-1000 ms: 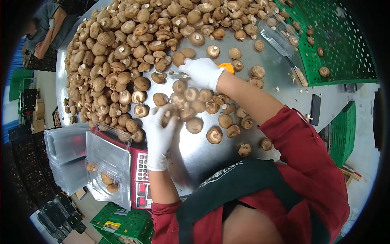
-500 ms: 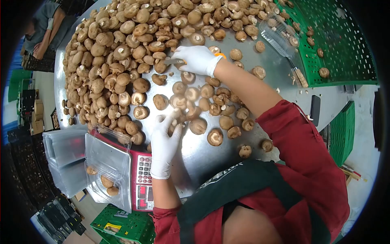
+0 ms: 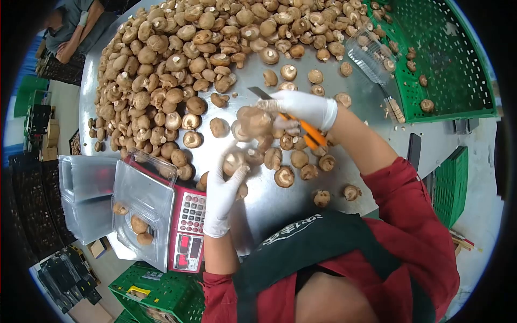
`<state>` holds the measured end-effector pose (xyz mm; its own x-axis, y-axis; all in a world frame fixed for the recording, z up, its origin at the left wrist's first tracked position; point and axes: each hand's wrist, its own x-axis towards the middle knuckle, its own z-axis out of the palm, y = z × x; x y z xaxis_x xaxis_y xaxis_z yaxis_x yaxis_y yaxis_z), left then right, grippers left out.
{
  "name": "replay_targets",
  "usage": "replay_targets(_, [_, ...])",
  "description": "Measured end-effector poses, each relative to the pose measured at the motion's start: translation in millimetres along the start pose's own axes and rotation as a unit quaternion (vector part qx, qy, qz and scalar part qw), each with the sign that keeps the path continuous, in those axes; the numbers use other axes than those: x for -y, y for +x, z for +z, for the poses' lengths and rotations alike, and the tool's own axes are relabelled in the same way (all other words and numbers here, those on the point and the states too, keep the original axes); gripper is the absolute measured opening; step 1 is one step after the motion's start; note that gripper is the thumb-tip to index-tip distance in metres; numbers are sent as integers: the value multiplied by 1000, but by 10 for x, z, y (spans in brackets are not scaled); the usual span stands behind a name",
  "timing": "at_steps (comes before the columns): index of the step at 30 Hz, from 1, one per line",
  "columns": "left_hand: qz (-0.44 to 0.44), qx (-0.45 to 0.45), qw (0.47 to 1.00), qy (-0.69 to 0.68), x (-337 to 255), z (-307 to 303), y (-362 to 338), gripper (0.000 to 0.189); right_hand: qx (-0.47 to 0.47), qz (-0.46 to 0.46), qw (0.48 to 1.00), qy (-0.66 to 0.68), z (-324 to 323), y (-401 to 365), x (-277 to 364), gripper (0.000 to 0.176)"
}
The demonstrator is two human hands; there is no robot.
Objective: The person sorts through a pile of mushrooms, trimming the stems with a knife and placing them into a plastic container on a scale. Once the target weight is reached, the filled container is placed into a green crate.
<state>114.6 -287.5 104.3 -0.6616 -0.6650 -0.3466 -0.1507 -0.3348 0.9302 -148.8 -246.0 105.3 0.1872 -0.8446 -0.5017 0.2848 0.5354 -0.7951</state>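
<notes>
My left hand (image 3: 221,196), in a white glove, has its fingers wrapped round a brown mushroom (image 3: 233,163) above the steel table (image 3: 264,202). My gloved right hand (image 3: 301,109) grips an orange-handled cutter knife (image 3: 312,134). The knife's grey blade (image 3: 259,92) juts out past the fingers toward the upper left. Blurred mushrooms (image 3: 254,121) lie between the two hands, close to the right fingertips. Several loose mushrooms, one of them stem-up (image 3: 284,176), are scattered just below and right of the hands.
A large mushroom heap (image 3: 161,70) covers the table's far left. A clear tray (image 3: 142,188) with mushrooms sits on a red scale (image 3: 188,231), beside stacked clear boxes (image 3: 86,183). At right are a green crate (image 3: 441,64) and a wooden-handled tool (image 3: 396,109). Another person's arm (image 3: 81,32) shows upper left.
My right hand has moved right and down from the heap's edge, bringing the knife's blade and orange handle into plain sight. The left hand stays low with a mushroom. The camera view has shifted slightly.
</notes>
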Motion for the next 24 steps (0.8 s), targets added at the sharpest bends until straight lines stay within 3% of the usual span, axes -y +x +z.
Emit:
replay_targets(2, [51,2,998,-34,-100,73,-6,60,59,21,992,110,122,-94,-90,42])
replay_targets(6, [62,51,996,-30,-188,132,-28,67,24,30,989,142,443,-201,-191,45])
replay_targets(7, [126,32,989,72,-27,83,22,67,15,37,988,152,521,-222,-199,45])
replay_targets(10, [-13,64,992,-105,7,45,-53,59,-7,-28,997,72,649,-198,-284,48])
replay_targets(12, [-25,100,969,-223,107,-21,-83,54,6,-28,999,43,648,-189,-317,48])
replay_targets(14, [-62,7,949,-308,166,3,-241,57,53,-51,996,53,678,-228,-259,45])
replay_targets(17, [-28,81,937,-340,243,-185,-341,68,26,-36,997,67,721,-393,-127,42])
replay_targets(18, [-15,58,952,-300,200,-255,-433,68,-23,-63,996,51,700,-410,-192,41])
replay_targets(20, [68,4,968,-242,32,-461,-737,65,-15,-108,994,-23,565,-560,-164,38])
replay_targets(21, [117,-98,967,-203,-83,-582,-944,61,-30,-150,988,-1,463,-622,-284,38])
replay_targets(23, [191,-279,938,-72,-273,-947,-1255,55,-80,-142,983,85,260,-778,-463,35])
replay_targets(24, [186,-398,898,21,-370,-1131,-1348,44,-81,-141,982,96,180,-817,-505,35])
